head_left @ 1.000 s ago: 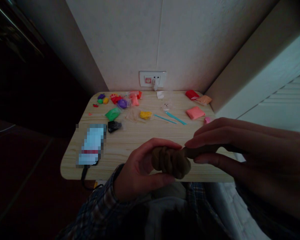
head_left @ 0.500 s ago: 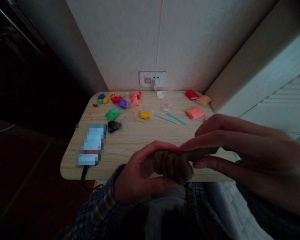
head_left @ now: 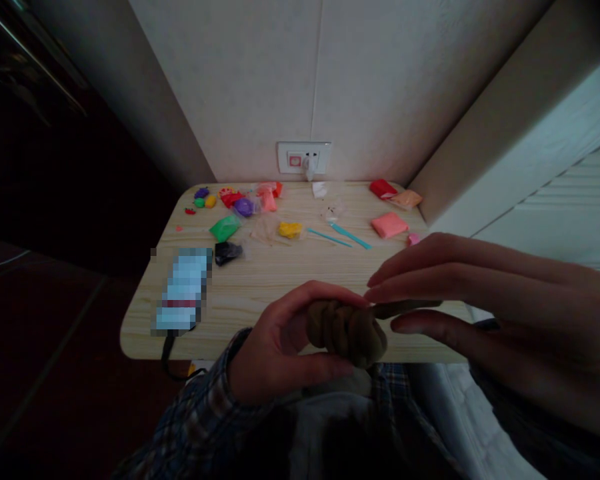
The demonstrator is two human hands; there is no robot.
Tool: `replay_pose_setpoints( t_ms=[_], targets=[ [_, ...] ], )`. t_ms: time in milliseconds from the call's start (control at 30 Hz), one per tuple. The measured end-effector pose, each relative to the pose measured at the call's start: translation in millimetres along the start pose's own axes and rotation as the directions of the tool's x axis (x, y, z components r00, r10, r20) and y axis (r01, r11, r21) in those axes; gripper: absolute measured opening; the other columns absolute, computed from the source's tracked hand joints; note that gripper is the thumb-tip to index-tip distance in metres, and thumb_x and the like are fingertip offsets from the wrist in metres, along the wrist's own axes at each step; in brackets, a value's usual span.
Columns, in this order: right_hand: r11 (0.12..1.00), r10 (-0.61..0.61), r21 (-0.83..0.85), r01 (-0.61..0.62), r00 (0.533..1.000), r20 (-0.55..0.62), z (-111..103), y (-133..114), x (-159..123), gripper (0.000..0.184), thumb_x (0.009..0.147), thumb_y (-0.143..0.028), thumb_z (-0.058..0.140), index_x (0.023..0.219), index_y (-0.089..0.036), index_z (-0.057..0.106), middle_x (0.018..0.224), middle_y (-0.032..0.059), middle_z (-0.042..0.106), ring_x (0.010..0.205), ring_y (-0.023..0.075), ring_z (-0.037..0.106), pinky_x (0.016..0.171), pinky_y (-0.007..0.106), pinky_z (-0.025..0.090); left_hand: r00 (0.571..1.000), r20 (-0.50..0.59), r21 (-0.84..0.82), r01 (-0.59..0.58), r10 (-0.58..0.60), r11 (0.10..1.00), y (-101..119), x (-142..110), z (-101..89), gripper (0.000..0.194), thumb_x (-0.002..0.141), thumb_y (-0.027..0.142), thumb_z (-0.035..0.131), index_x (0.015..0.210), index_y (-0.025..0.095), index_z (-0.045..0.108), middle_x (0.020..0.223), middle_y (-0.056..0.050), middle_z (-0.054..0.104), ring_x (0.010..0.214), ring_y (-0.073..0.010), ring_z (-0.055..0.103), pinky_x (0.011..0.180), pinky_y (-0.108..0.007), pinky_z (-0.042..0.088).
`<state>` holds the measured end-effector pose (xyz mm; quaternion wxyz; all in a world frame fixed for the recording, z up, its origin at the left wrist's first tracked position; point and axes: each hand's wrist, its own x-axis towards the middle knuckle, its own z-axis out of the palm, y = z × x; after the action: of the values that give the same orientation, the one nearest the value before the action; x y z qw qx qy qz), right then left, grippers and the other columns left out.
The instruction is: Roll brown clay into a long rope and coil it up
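A lump of brown clay [head_left: 349, 332], folded into coils, is held in front of the near edge of a small wooden table [head_left: 260, 280]. My left hand [head_left: 275, 347] grips the coiled lump between thumb and fingers. My right hand [head_left: 490, 313] pinches a thin brown strand [head_left: 405, 307] that runs out of the lump to the right, between its thumb and long fingers.
On the table lie several small packets of coloured clay: green [head_left: 225, 228], black [head_left: 228, 252], yellow [head_left: 290, 229], purple [head_left: 244, 207], pink [head_left: 390, 225], red [head_left: 383, 189]. Teal tools [head_left: 350, 235] lie mid-table. A blurred phone [head_left: 184, 289] sits at the left front. A wall socket [head_left: 303, 157] is behind.
The brown lump and both hands have dropped slightly. The strand in my right hand has become thinner, and that hand's fingers have spread a little.
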<state>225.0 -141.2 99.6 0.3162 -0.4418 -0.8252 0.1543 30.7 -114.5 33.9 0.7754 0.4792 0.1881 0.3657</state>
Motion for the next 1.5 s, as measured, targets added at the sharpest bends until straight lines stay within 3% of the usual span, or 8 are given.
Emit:
replay_pose_setpoints(
  t_ms=[233, 467, 633, 800, 967, 1100, 1333, 1500],
  targets=[
    [1.000, 0.027, 0.006, -0.027, 0.996, 0.082, -3.5, -0.8, 1.9, 0.018, 0.086, -0.026, 0.053, 0.099, -0.029, 0.063, 0.092, 0.0015, 0.066, 0.078, 0.0170, 0.065, 0.063, 0.025, 0.055, 1.000, 0.000, 0.025, -0.012, 0.012, 1.000, -0.2, 1.4, -0.1, 0.041, 0.062, 0.012, 0.075, 0.100, 0.021, 0.062, 0.096, -0.004, 0.065, 0.089, -0.0178, 0.060, 0.080, -0.029, 0.047],
    [0.997, 0.074, -0.006, -0.074, 0.997, 0.033, -2.0, -2.4, 2.3, 0.012, 0.085, -0.026, 0.054, 0.091, -0.027, 0.064, 0.092, 0.0033, 0.063, 0.078, 0.0174, 0.064, 0.062, 0.026, 0.054, 1.000, -0.018, 0.042, -0.006, 0.006, 0.999, 0.9, 2.8, 1.1, 0.040, 0.062, 0.013, 0.074, 0.099, 0.020, 0.062, 0.095, -0.005, 0.065, 0.088, -0.0179, 0.060, 0.078, -0.030, 0.047],
    [0.997, 0.075, 0.012, -0.075, 0.997, 0.023, -2.9, -2.8, 0.7, 0.009, 0.085, -0.027, 0.055, 0.085, -0.027, 0.063, 0.086, 0.0021, 0.065, 0.077, 0.0175, 0.064, 0.061, 0.026, 0.054, 0.999, 0.014, 0.031, -0.033, 0.032, 0.999, -0.1, 4.4, 0.4, 0.037, 0.067, 0.027, 0.073, 0.102, 0.020, 0.062, 0.099, -0.006, 0.064, 0.091, -0.0207, 0.060, 0.079, -0.034, 0.046],
    [0.998, 0.063, -0.014, -0.063, 0.998, 0.006, 1.3, -2.1, 1.3, 0.008, 0.085, -0.025, 0.054, 0.083, -0.025, 0.062, 0.083, 0.0017, 0.065, 0.074, 0.0160, 0.063, 0.059, 0.024, 0.052, 0.999, -0.019, 0.044, -0.049, 0.050, 0.998, -4.3, 5.1, -1.3, 0.029, 0.073, 0.027, 0.068, 0.100, 0.018, 0.062, 0.092, -0.005, 0.063, 0.084, -0.0164, 0.059, 0.075, -0.029, 0.047],
    [0.994, 0.051, 0.092, -0.066, 0.987, 0.155, 15.7, 17.7, 8.2, 0.012, 0.087, -0.028, 0.052, 0.089, -0.021, 0.062, 0.088, 0.0043, 0.066, 0.081, 0.0161, 0.063, 0.070, 0.027, 0.051, 0.998, -0.037, 0.082, -0.048, 0.051, 0.995, -19.6, 9.4, -16.0, 0.033, 0.071, 0.020, 0.069, 0.103, 0.019, 0.059, 0.097, -0.004, 0.062, 0.091, -0.0163, 0.057, 0.079, -0.028, 0.045],
    [0.969, 0.108, 0.194, -0.153, 0.968, 0.225, 33.0, 40.0, 10.5, 0.012, 0.087, -0.025, 0.053, 0.089, -0.019, 0.063, 0.085, 0.0037, 0.067, 0.080, 0.0144, 0.063, 0.071, 0.026, 0.050, 0.996, -0.074, 0.236, -0.039, 0.058, 0.971, -40.6, 12.9, -36.8, 0.038, 0.072, 0.022, 0.068, 0.107, 0.018, 0.056, 0.104, -0.008, 0.059, 0.100, -0.0197, 0.055, 0.085, -0.032, 0.043],
    [0.936, 0.232, 0.204, -0.286, 0.940, 0.251, 61.9, 61.3, 7.8, 0.003, 0.081, -0.016, 0.059, 0.082, -0.018, 0.062, 0.076, 0.0006, 0.067, 0.072, 0.0124, 0.062, 0.065, 0.023, 0.048, 0.995, -0.051, 0.424, -0.061, 0.091, 0.904, -63.9, 13.6, -59.7, 0.041, 0.073, 0.018, 0.066, 0.112, 0.017, 0.053, 0.110, -0.010, 0.059, 0.105, -0.0206, 0.054, 0.091, -0.035, 0.041],
    [0.952, 0.191, 0.189, -0.240, 0.951, 0.245, 70.1, 68.1, 7.2, 0.007, 0.084, -0.016, 0.056, 0.087, -0.017, 0.062, 0.082, 0.0028, 0.066, 0.077, 0.0134, 0.062, 0.070, 0.025, 0.048, 0.995, -0.056, 0.448, -0.048, 0.081, 0.893, -65.0, 15.9, -65.4, 0.040, 0.074, 0.020, 0.065, 0.112, 0.017, 0.053, 0.111, -0.010, 0.059, 0.104, -0.0204, 0.055, 0.088, -0.033, 0.043]
  ],
)
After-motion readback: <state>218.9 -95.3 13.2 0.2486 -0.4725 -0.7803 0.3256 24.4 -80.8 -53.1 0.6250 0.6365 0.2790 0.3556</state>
